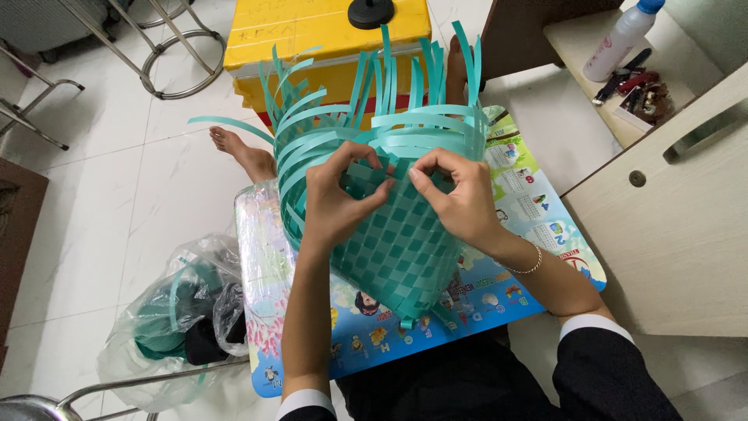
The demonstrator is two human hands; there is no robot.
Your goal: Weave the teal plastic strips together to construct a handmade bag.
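Observation:
A half-woven teal basket [397,242] of flat plastic strips lies tilted on a colourful printed board [538,210] across my lap. Loose strip ends [366,93] stick up and fan out from its far rim. My left hand [335,199] grips the woven edge on the left, fingers curled over a strip. My right hand [460,195], with a thin bracelet at the wrist, pinches a strip at the same edge just to the right. Both thumbs press near the middle of the weave's upper edge.
A yellow box [312,39] with a black knob stands beyond the basket. A clear plastic bag [179,312] with teal strip rolls lies on the white tiled floor at left. A beige cabinet [678,195] and a shelf with a white bottle [619,39] stand at right. My bare foot [241,152] rests on the floor.

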